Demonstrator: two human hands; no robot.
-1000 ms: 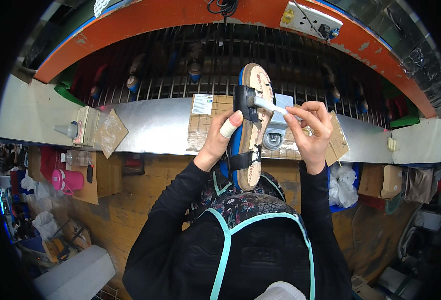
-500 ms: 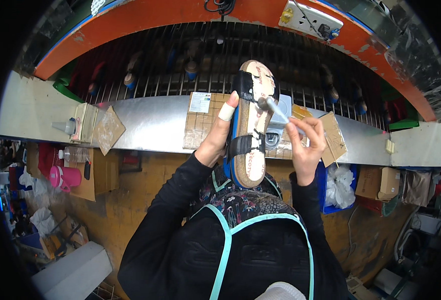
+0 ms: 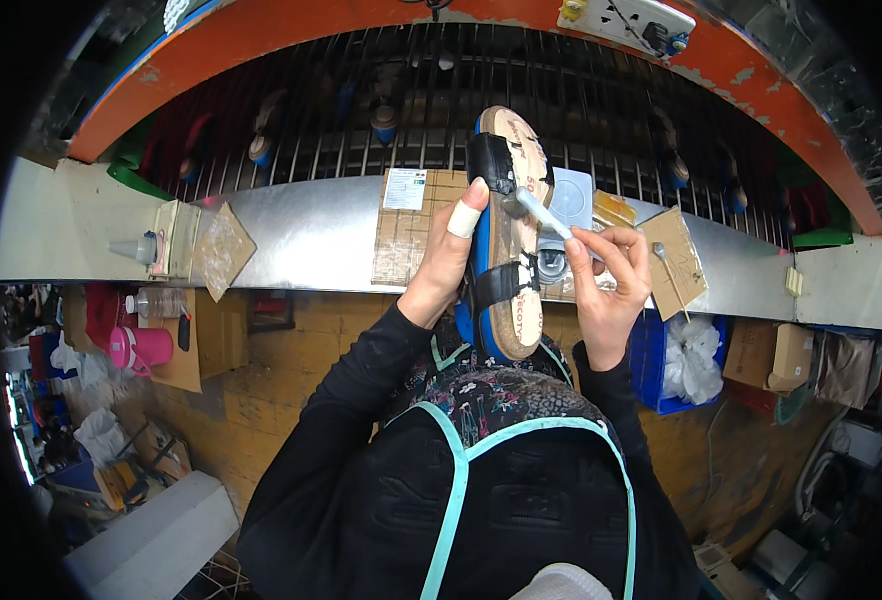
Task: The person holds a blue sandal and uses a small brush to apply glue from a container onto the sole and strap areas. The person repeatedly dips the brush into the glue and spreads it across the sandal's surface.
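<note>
"Stage?"
"Sandal (image 3: 509, 238), one, on one blue last (image 3: 485, 330), above the tabletop (image 3: 301, 225)'s near edge. Black straps (image 3: 494, 163), two, already lapped onto its underside. Brushing looks under way beside the far one; the remainder cannot be told."
"Hands?"
"Two, both occupied. Left hand (image 3: 444, 258): clasping the sandal's left side. Right hand (image 3: 616, 280): pinching one white-handled brush (image 3: 541, 212)."
"Cardboard?"
"Cardboard pieces (image 3: 225, 254), three on the tabletop: left, middle, right."
</note>
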